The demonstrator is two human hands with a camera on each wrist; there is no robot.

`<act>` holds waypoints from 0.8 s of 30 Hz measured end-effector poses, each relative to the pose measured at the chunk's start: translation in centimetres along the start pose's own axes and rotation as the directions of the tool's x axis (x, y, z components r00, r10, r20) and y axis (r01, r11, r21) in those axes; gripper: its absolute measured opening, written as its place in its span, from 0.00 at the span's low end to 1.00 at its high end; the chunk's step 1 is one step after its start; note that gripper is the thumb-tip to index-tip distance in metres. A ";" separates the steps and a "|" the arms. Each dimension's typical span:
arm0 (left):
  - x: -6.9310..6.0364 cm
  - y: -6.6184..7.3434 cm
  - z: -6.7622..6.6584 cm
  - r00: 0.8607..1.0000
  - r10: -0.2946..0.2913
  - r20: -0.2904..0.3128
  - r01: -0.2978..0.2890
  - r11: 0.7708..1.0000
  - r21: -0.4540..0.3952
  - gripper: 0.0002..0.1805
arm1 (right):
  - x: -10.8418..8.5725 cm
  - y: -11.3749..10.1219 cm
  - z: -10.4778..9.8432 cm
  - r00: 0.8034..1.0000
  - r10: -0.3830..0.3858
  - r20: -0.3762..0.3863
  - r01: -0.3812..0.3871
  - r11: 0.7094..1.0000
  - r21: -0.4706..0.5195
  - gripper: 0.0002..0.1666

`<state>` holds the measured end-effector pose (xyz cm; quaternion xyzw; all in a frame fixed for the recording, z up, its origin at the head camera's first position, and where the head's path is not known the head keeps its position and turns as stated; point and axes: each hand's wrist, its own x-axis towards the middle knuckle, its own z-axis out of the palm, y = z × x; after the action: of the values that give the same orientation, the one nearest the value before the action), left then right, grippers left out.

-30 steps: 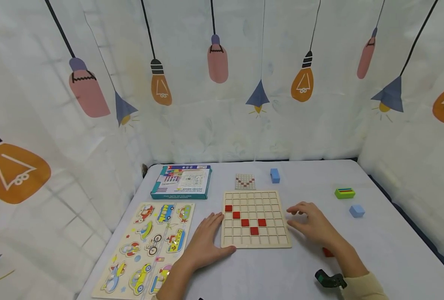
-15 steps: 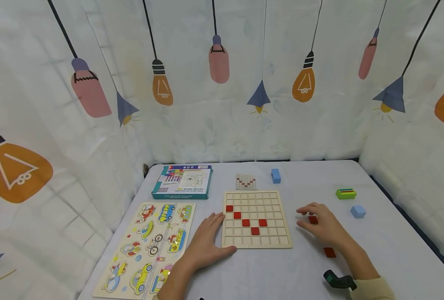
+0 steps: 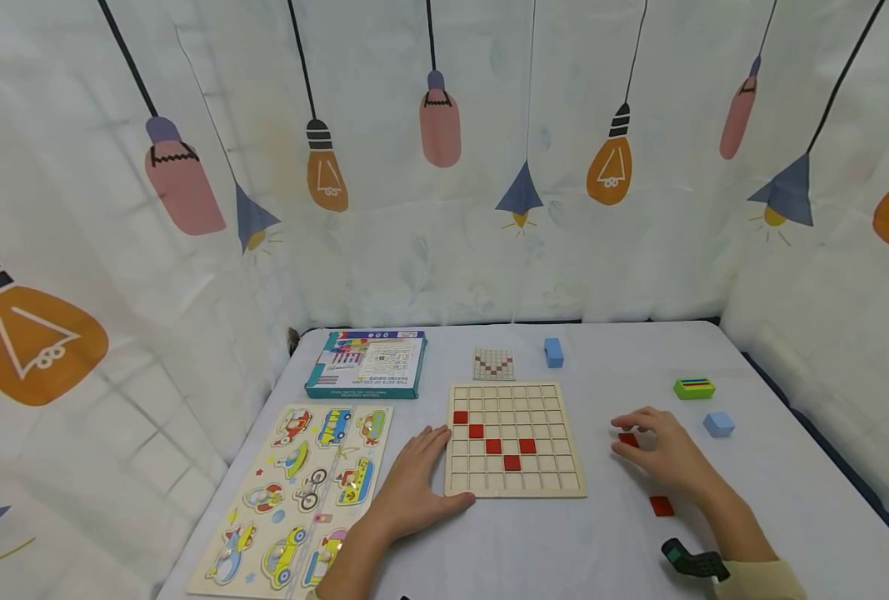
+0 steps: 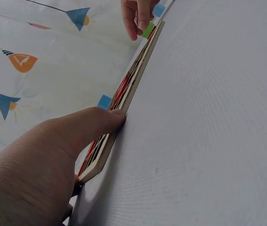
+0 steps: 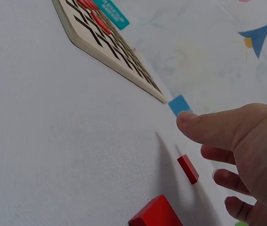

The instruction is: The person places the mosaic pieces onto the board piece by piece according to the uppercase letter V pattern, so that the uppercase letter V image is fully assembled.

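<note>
A wooden grid board (image 3: 479, 482) lies flat at mid-table, with several red square tiles (image 3: 512, 462) set in its cells in a slanting line that turns upward. My left hand (image 3: 412, 482) rests at the board's near left corner, fingers extended along the left side; its thumb touches the near edge in the left wrist view. To the board's right, my right hand (image 3: 663, 450) hovers with thumb and fingers apart, nothing between them. A loose red tile (image 5: 188, 169) lies on the cloth near its fingertips. Another red tile (image 3: 661, 506) lies closer to me.
Behind the board lie a small patterned card (image 3: 493, 364) and a blue block (image 3: 553, 352). A vehicle puzzle board (image 3: 272, 446) and a flat box (image 3: 365, 364) are on the left. A green block (image 3: 694, 388) and a light blue block (image 3: 718, 424) stand at right.
My right hand has moved right, away from the board's edge, to the loose red tile. The left hand and the tiles on the board keep their places.
</note>
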<state>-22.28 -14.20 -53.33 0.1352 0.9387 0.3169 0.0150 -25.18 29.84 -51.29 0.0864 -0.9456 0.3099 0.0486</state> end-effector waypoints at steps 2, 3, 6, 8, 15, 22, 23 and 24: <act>0.0 0.0 0.0 1.000 0.000 0.000 0.000 1.000 0.000 0.64 | -0.1 0.3 -0.2 1.000 0.006 0.005 -0.006 1.000 0.004 0.23; 0.0 0.0 0.0 1.000 0.001 0.001 -0.001 1.000 0.000 0.64 | -0.1 0.4 -0.2 1.000 0.008 0.007 -0.008 1.000 0.006 0.23; 0.0 0.0 0.0 1.000 0.003 0.002 -0.003 1.000 0.001 0.64 | -0.2 0.9 -0.4 1.000 -0.001 0.011 0.000 1.000 0.011 0.23; 0.0 -0.1 0.0 1.000 0.004 0.004 -0.004 1.000 0.002 0.64 | -0.2 1.3 -0.4 1.000 -0.010 0.010 0.010 1.000 0.016 0.23; 0.0 0.0 0.1 1.000 -0.003 0.006 0.003 1.000 0.001 0.64 | -0.1 2.3 -0.3 1.000 -0.026 0.012 0.025 1.000 0.011 0.23; 0.0 0.1 0.0 1.000 -0.005 0.005 0.005 1.000 0.002 0.64 | -0.2 2.4 -0.2 1.000 -0.013 0.021 0.012 0.999 0.034 0.23; 0.0 0.1 0.0 1.000 -0.005 0.005 0.005 1.000 0.003 0.64 | -0.2 2.4 -0.1 1.000 -0.012 0.020 0.011 0.999 0.036 0.23; 0.0 0.0 0.0 1.000 -0.005 0.005 0.005 1.000 0.004 0.64 | -0.2 2.4 -0.1 1.000 -0.011 0.018 0.010 0.999 0.039 0.23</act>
<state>-22.23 -14.18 -53.30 0.1333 0.9396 0.3146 0.0178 -25.46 31.82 -52.59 0.0951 -0.9393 0.3273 0.0401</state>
